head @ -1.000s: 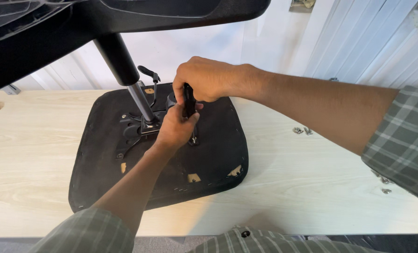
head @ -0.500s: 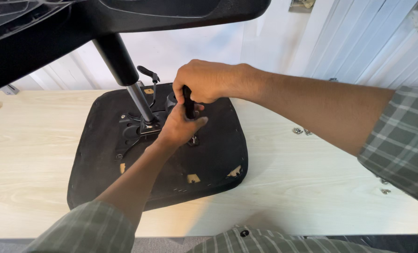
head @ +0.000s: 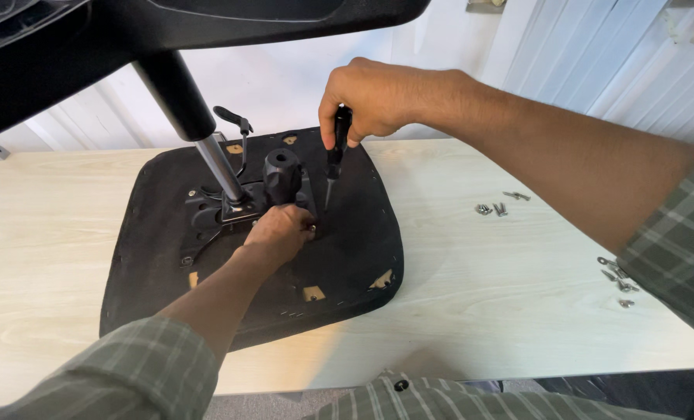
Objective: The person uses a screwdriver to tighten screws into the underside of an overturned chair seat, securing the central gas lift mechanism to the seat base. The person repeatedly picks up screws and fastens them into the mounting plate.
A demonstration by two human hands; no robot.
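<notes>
A black chair seat (head: 160,272) lies upside down on a pale wooden table (head: 502,311). A black metal mechanism plate (head: 215,210) with a gas cylinder (head: 215,167) and a round black knob (head: 281,173) sits on it. My left hand (head: 281,233) rests on the plate's right edge, fingers curled at a small screw. My right hand (head: 378,97) grips a black-handled screwdriver (head: 336,152), held upright with its tip raised just above the seat, right of the knob.
Loose silver screws (head: 498,207) lie on the table right of the seat, and more screws (head: 617,280) sit near the right edge. The black chair base (head: 207,23) overhangs the top of the view. White panelled walls stand behind the table.
My right hand has lifted the screwdriver up and to the right, off the plate, uncovering the knob. My left hand stays on the plate's edge.
</notes>
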